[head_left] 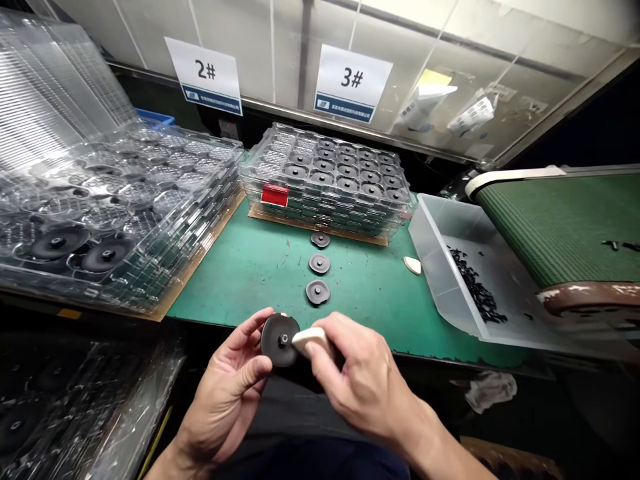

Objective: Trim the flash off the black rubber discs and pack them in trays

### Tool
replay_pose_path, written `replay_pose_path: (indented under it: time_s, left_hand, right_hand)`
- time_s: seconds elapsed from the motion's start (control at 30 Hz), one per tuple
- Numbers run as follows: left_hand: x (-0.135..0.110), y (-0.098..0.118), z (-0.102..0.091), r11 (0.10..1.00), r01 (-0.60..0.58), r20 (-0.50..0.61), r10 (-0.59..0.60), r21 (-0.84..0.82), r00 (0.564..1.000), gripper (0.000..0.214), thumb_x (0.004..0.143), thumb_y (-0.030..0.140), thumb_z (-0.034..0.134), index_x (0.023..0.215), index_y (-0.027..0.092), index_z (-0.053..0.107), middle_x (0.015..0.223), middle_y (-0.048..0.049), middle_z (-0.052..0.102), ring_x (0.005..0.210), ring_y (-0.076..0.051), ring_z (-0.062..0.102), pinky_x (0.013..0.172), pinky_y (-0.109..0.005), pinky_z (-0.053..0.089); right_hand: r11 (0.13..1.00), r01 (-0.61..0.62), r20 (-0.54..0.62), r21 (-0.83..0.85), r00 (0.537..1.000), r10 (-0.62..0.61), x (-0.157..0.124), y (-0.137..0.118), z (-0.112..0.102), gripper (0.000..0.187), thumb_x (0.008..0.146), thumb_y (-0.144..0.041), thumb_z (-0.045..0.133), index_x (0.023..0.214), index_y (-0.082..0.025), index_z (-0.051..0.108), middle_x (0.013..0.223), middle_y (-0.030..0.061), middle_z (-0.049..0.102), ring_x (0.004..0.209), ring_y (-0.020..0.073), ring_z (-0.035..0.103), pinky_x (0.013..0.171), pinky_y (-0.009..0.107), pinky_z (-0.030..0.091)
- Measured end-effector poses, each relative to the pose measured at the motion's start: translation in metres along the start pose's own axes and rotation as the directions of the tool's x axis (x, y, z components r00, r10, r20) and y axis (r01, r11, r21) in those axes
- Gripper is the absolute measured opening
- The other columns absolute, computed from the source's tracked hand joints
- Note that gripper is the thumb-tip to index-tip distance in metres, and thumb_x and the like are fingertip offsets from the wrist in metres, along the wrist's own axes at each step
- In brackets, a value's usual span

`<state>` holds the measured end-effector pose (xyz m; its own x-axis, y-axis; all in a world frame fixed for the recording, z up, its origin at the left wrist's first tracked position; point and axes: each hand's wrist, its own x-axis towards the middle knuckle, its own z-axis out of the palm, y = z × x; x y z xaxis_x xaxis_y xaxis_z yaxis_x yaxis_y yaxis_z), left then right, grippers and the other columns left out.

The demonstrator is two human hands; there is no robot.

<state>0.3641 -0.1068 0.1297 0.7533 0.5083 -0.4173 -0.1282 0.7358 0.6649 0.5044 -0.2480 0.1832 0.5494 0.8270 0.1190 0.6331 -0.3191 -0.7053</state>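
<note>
My left hand [233, 390] pinches a round black disc [278, 341] with a small metal hub, held just off the near edge of the green table [250, 267]. My right hand [357, 380] grips a small cream-white wedge-shaped tool [310, 338] and presses its tip against the disc's right side. Three more black discs [319, 265] lie in a line on the table beyond my hands.
Stacks of clear plastic trays [325, 177] holding discs stand at the back centre and at the left [115, 213]. A clear bin [440, 267] with black scraps sits right, beside a green conveyor belt [560, 227]. Another white wedge [413, 265] lies near the bin. Signs read 2# and 3#.
</note>
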Motion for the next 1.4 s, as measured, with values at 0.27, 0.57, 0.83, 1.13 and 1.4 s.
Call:
replay_pose_path:
  time_s: [0.27,0.57,0.83,1.13,1.4]
  left_hand:
    - [-0.015,-0.001,0.007,0.995,0.047,0.021,-0.045,-0.087,0.999,0.055,0.082,0.035,0.083,0.134,0.027,0.069,0.133,-0.0074,0.075,0.127,-0.025,0.067,0.102,-0.023,0.056]
    - [-0.011,-0.012,0.017,0.991,0.119,-0.037,-0.117,0.064,0.992,0.047,0.092,0.034,0.071,0.138,0.024,0.066,0.13,-0.0105,0.075,0.13,-0.029,0.063,0.109,-0.034,0.051]
    - [-0.009,-0.025,0.017,0.979,0.018,0.067,-0.032,0.203,0.997,0.055,0.084,0.027,0.084,0.135,0.033,0.064,0.12,-0.0021,0.078,0.109,-0.017,0.07,0.095,-0.021,0.054]
    - [0.002,-0.013,0.021,0.974,0.074,-0.034,-0.068,0.215,0.997,0.032,0.085,0.039,0.081,0.11,0.018,0.081,0.089,-0.0084,0.082,0.086,-0.02,0.074,0.082,-0.026,0.058]
    - [-0.01,-0.021,0.019,0.959,-0.009,0.093,-0.019,0.284,0.996,0.077,0.08,0.029,0.086,0.15,0.037,0.054,0.128,-0.0011,0.074,0.119,-0.02,0.065,0.103,-0.023,0.049]
  right_hand:
    - [0.601,-0.435,0.286,0.671,0.899,0.331,-0.012,0.023,0.02,0.038,0.103,-0.054,0.052,0.097,-0.018,0.064,0.069,-0.0019,0.055,0.051,0.012,0.05,0.046,0.022,0.045]
    - [0.696,-0.348,0.194,0.629,0.936,0.293,-0.024,0.007,0.041,0.05,0.107,-0.053,0.051,0.072,-0.018,0.049,0.06,-0.004,0.05,0.055,0.0078,0.039,0.053,0.021,0.032]
    - [0.779,-0.211,0.061,0.59,0.974,0.218,-0.031,0.009,0.051,0.047,0.112,-0.045,0.042,0.074,-0.019,0.05,0.07,-0.0016,0.052,0.064,0.0107,0.046,0.063,0.024,0.037]
    - [0.771,-0.201,0.014,0.604,0.97,0.241,-0.034,0.009,0.058,0.049,0.111,-0.045,0.044,0.07,-0.019,0.048,0.069,-0.0008,0.048,0.064,0.0124,0.042,0.063,0.027,0.035]
    - [0.661,-0.295,0.113,0.69,0.946,0.305,-0.028,0.01,0.053,0.048,0.11,-0.052,0.044,0.077,-0.018,0.053,0.072,-0.0015,0.046,0.066,0.012,0.039,0.062,0.026,0.033]
